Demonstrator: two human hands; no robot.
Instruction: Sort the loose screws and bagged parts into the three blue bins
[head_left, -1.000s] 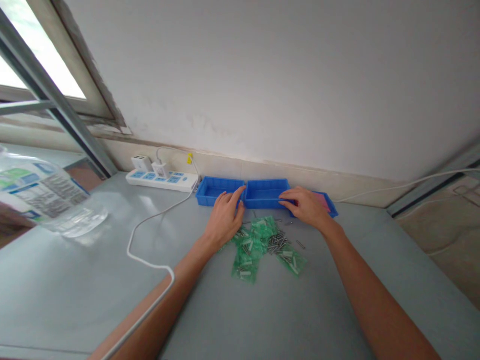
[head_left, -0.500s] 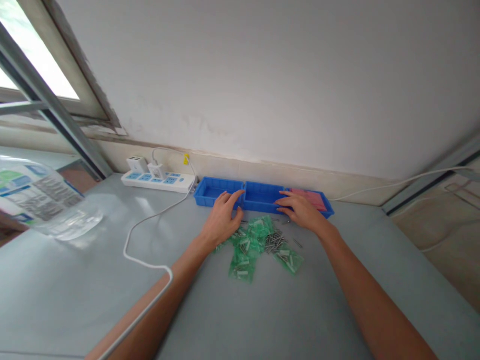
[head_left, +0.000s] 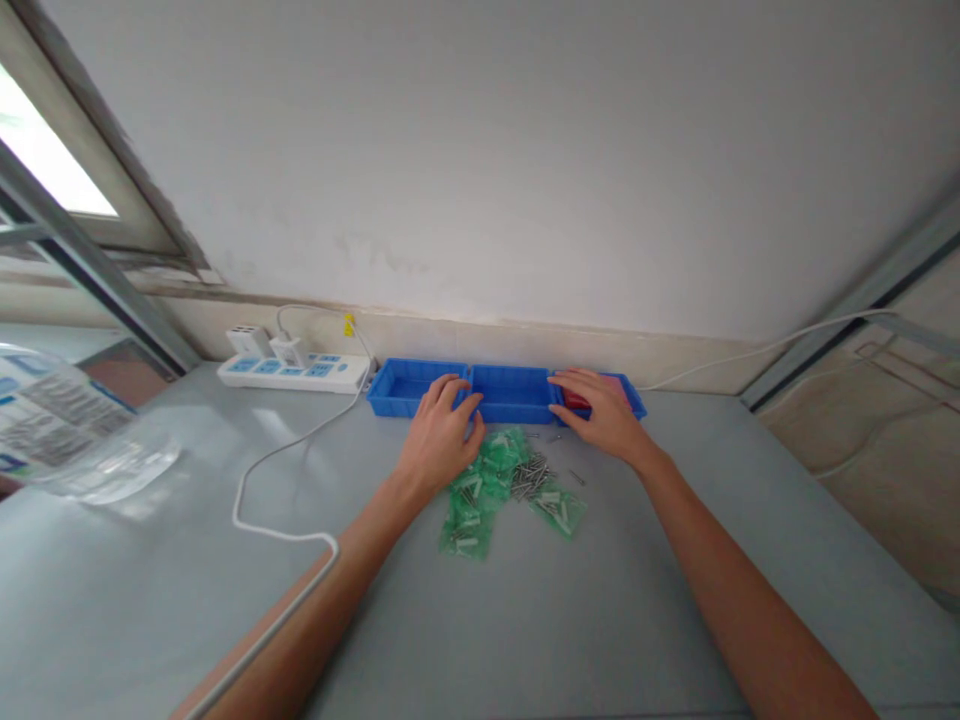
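While both bare arms stretch across the grey table (head_left: 525,620), the left hand (head_left: 439,435) lies palm down with its fingers spread at the near wall of the blue trays (head_left: 510,395). Its fingertips rest on the rim where the left compartment meets the middle one, and its grip is open, closed around nothing. The right hand (head_left: 600,415) lies flat too, fingers loosely extended over the near rim of the right compartment, which holds something red or pink (head_left: 581,398); its grip is likewise open, and whether the fingertips touch that red thing cannot be told.

The trays stand in a row of three along the far edge of the table, tight against the wall's skirting. Just in front of them, between the two wrists, lies a heap of small green plastic bags (head_left: 487,485) with short metal pins inside. Loose metal pins (head_left: 529,475) lie scattered in the middle of the heap and a few stray ones toward the right wrist. The left hand's heel touches the nearest bags.

To the left of the trays, also at the far edge, sits a white power strip (head_left: 289,372) with chargers plugged in. A white cable (head_left: 270,465) runs from it toward the near edge, looping under the left forearm. At the left edge lies a clear plastic bottle (head_left: 71,435) on its side, its printed label facing up.
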